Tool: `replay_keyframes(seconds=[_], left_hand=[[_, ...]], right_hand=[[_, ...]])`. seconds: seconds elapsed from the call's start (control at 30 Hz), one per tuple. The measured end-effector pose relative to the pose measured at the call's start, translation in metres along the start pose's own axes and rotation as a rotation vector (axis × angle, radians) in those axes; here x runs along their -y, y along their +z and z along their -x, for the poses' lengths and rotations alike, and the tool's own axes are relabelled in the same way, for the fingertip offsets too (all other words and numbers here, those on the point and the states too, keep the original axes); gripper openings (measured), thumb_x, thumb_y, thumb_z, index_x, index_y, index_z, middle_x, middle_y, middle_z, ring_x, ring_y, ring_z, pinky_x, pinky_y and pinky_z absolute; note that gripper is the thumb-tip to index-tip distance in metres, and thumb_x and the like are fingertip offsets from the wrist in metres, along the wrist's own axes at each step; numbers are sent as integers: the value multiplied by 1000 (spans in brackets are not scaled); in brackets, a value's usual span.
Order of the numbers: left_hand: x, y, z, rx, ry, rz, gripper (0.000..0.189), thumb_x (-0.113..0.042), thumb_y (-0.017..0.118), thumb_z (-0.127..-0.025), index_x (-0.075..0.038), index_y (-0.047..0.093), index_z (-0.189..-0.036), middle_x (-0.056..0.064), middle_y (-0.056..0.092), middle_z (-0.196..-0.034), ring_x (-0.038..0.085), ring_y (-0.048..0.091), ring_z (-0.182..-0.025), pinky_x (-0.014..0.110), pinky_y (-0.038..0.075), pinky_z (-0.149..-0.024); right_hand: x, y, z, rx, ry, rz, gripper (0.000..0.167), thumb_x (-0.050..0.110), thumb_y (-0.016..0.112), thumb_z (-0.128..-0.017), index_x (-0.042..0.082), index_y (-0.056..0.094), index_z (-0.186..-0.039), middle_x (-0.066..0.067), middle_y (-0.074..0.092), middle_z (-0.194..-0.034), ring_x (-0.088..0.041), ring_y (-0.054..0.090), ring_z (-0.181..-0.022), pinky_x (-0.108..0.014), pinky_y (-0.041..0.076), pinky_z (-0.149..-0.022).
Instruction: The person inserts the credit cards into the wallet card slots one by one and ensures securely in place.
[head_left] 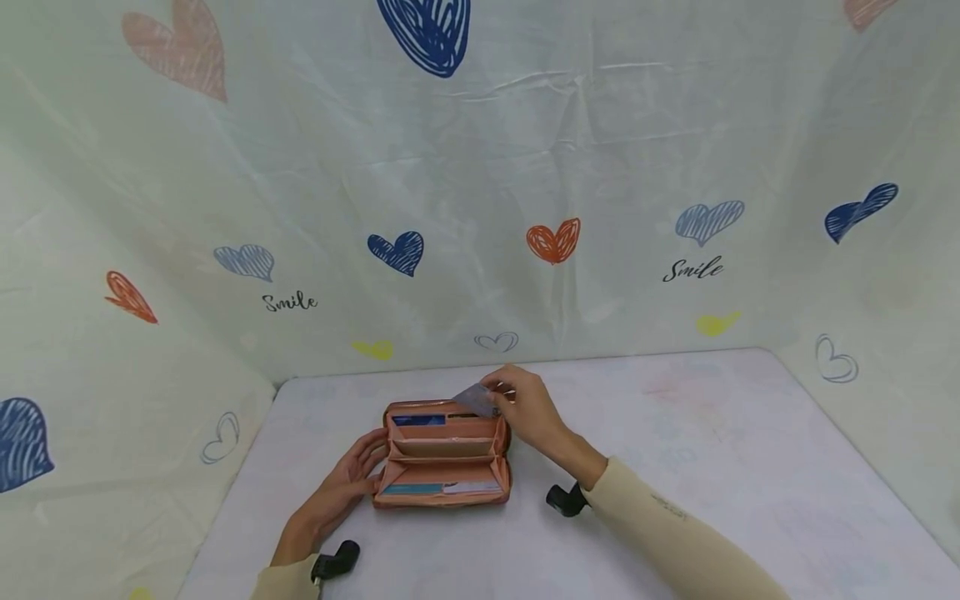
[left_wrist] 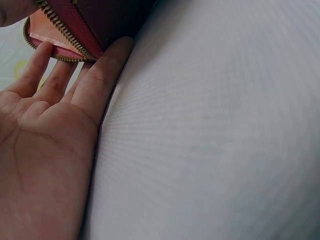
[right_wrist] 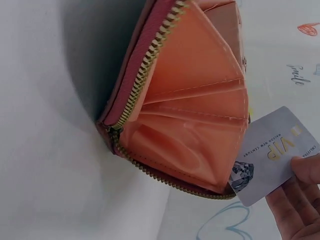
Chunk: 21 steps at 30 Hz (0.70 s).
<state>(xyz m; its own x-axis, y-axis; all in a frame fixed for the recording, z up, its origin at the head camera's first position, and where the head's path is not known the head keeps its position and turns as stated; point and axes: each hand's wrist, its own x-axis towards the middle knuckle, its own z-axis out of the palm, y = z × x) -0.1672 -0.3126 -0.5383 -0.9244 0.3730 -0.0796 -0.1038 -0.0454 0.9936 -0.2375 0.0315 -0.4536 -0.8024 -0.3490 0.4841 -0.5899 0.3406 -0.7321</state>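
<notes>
A salmon-pink zip-around wallet [head_left: 450,451] stands open on the table, its pleated compartments fanned out. My left hand [head_left: 348,475] holds its left side, thumb nearer me and fingers farther back. In the left wrist view the fingers [left_wrist: 97,75] lie against the wallet's brass zipper edge and dark outside. With thumb and fingers, my right hand [head_left: 531,410] pinches a grey card [right_wrist: 276,152] printed "VIP" at the wallet's far right corner. In the right wrist view the card's lower corner overlaps the wallet's edge; whether it sits in a slot I cannot tell.
A blue card [head_left: 418,421] shows in the wallet's back slots, and light blue and white cards [head_left: 471,487] in the front ones. Under it is a white table [head_left: 675,467]. A heart-printed sheet [head_left: 480,167] hangs behind and at both sides.
</notes>
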Motion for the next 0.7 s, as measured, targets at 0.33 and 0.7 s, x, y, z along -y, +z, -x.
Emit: replay_keyframes(seconds=[0.33, 0.7], left_hand=[[2, -2, 0, 24, 39, 7, 89, 12, 61, -95, 5, 6, -165, -17, 41, -154, -6, 47, -137, 19, 43, -110], [-2, 1, -1, -24, -21, -1, 90, 8, 63, -95, 3, 7, -166, -15, 38, -154, -9, 47, -135, 18, 43, -109]], right_hand=[[-1, 7, -4, 53, -68, 164, 22, -9, 72, -94, 3, 78, -111, -6, 72, -102, -19, 72, -93, -30, 61, -82], [0, 14, -9, 91, -124, 293, 22, -6, 72, -95, 7, 80, -111, -3, 71, -99, -19, 72, -93, -34, 60, -81]])
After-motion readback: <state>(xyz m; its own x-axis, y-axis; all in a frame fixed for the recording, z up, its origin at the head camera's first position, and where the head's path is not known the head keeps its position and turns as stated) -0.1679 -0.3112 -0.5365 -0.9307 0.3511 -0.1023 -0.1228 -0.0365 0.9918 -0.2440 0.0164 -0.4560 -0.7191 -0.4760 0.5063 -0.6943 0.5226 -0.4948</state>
